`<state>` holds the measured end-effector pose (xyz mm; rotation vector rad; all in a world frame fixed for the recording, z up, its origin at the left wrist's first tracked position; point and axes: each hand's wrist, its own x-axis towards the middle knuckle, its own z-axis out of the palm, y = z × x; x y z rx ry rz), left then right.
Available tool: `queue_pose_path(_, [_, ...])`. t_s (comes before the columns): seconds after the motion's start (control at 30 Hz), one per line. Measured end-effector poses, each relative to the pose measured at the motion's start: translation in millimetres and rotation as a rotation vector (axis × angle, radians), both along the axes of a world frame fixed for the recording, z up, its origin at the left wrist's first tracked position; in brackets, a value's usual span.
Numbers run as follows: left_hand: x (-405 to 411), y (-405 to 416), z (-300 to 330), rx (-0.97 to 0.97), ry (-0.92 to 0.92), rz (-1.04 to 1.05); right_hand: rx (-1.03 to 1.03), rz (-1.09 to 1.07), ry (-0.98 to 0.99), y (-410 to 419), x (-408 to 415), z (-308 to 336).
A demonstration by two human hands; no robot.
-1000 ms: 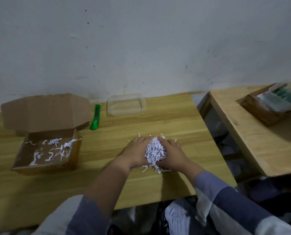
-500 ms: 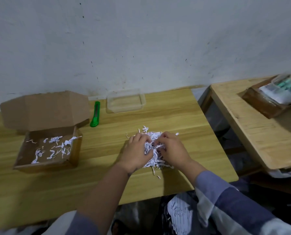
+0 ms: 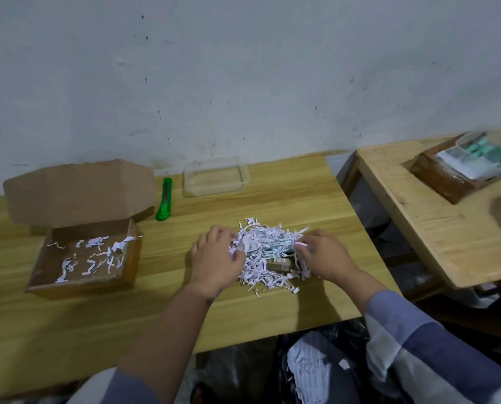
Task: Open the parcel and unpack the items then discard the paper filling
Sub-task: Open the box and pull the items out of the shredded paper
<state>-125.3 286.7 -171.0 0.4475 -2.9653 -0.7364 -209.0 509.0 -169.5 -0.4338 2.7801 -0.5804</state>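
A loose pile of white shredded paper filling (image 3: 265, 246) lies on the wooden table (image 3: 272, 310) right in front of me. My left hand (image 3: 215, 259) digs its curled fingers into the pile's left side. At the pile's right edge, my right hand (image 3: 323, 255) pinches strips. A small brown item with a barcode label (image 3: 279, 264) shows half-buried between my hands. The open cardboard parcel (image 3: 81, 275) sits at the left, lid flap raised, with scattered paper strips inside.
A green utility knife (image 3: 164, 203) and a clear plastic container (image 3: 215, 177) lie near the wall. A second table (image 3: 447, 237) at the right carries a brown box of packets (image 3: 462, 167). Below the table edge sits a dark bag with shredded paper (image 3: 310, 371).
My hands were cupped tight around a bunched pile; they have now moved apart, the paper has spread out flat, and a small brown item has come into sight.
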Motion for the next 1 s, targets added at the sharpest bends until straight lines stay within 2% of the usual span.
queue_pose_path(0.1, [-7, 9, 8, 0.034, 0.132, -0.170, -0.051, -0.006, 0.129, -17, 2, 9])
queue_pose_path(0.17, [-10, 18, 6, 0.012, 0.081, -0.320, -0.095, 0.080, 0.149, -31, 5, 10])
queue_pose_path(0.23, [-12, 21, -2, -0.084, 0.012, -0.370, -0.035, 0.176, 0.115, -42, 8, 6])
queue_pose_path(0.43, [-8, -2, -7, -0.168, -0.031, -0.249, 0.026, 0.177, 0.226, -33, -6, 4])
queue_pose_path(0.6, [0, -18, -13, -0.162, -0.061, -0.100, 0.066, -0.030, 0.182, -19, -12, 5])
queue_pose_path(0.8, [-12, -1, -3, -0.083, 0.164, -0.145, 0.084, -0.142, 0.210, -28, -9, 15])
queue_pose_path(0.87, [-16, 5, 0, -0.069, 0.150, -0.256, 0.005, -0.044, 0.301, -38, -7, 20])
queue_pose_path(0.93, [-18, 9, -3, -0.142, 0.089, -0.324, -0.094, 0.149, 0.233, -47, -4, 20])
queue_pose_path(1.0, [-19, 9, -8, -0.175, -0.007, -0.274, -0.034, 0.320, 0.141, -53, 1, 16])
